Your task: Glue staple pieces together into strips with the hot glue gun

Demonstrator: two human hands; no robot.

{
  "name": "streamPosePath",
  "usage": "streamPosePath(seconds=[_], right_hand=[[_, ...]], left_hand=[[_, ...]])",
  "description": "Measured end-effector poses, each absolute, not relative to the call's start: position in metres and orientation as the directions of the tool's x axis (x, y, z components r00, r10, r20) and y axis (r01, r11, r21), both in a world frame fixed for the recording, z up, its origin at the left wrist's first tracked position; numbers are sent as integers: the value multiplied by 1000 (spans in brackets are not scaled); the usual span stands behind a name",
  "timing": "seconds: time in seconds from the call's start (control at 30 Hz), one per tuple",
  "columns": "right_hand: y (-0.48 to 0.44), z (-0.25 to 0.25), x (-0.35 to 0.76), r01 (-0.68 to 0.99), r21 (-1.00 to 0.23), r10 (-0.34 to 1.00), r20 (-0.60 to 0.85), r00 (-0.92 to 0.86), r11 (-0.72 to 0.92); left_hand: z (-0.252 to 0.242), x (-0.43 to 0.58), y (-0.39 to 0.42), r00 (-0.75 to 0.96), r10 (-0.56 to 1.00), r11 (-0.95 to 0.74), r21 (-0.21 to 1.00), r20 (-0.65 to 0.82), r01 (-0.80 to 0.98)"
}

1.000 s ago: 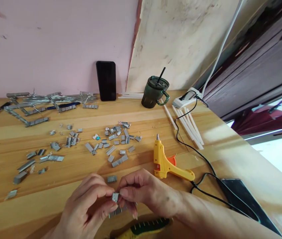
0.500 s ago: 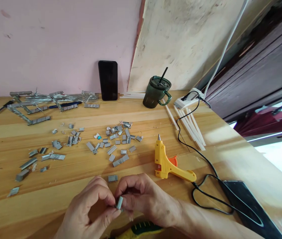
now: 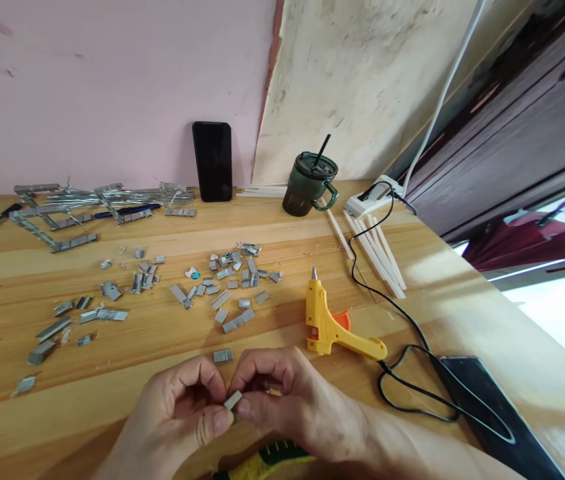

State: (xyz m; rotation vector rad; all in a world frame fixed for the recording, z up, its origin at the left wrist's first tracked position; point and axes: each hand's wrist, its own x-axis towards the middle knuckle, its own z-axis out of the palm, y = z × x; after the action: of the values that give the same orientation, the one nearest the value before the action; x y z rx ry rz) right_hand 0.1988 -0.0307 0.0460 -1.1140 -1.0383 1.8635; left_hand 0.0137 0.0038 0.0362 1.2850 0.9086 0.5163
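Note:
My left hand (image 3: 175,417) and my right hand (image 3: 292,400) meet at the near edge of the wooden table (image 3: 412,293). Together their fingertips pinch one small grey staple block (image 3: 233,399), held just above the tabletop. Another short staple block (image 3: 223,356) lies on the wood right behind my fingers. Several more staple pieces (image 3: 232,287) are scattered across the middle of the table. A yellow glue gun (image 3: 335,327) lies on its side just right of my right hand, nozzle pointing away from me.
A staple-built frame (image 3: 62,213) lies at the back left. A black phone (image 3: 212,161) leans on the pink wall. A dark green cup (image 3: 310,183), white glue sticks (image 3: 377,250), a power strip (image 3: 372,198), black cord (image 3: 402,313) and a dark tablet (image 3: 482,400) occupy the right. A yellow-green tool (image 3: 267,460) sits below my hands.
Both hands stayed at the near edge and turned the staple block between their fingertips; it now lies flatter, tilted, where it stood more upright half a second ago.

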Motion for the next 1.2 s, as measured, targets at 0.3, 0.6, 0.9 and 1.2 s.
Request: streamPosePath(seconds=[0.3,0.6,0.9,1.2], right_hand=[[-38,40,197,-250,-877,900,-347,-264,-411],[-40,33,193,-309,-904,954,-257,-155,-294],[-44,35,190,339,-855,919,379,-105,392],[-46,29,186,730,-402,794,520,-315,553]], left_hand=[[36,12,2,573,789,184,975,-222,124],[34,13,-2,557,819,4,972,-137,233],[39,17,-3,490,825,105,929,-280,354],[35,23,-7,445,842,108,903,-305,416]])
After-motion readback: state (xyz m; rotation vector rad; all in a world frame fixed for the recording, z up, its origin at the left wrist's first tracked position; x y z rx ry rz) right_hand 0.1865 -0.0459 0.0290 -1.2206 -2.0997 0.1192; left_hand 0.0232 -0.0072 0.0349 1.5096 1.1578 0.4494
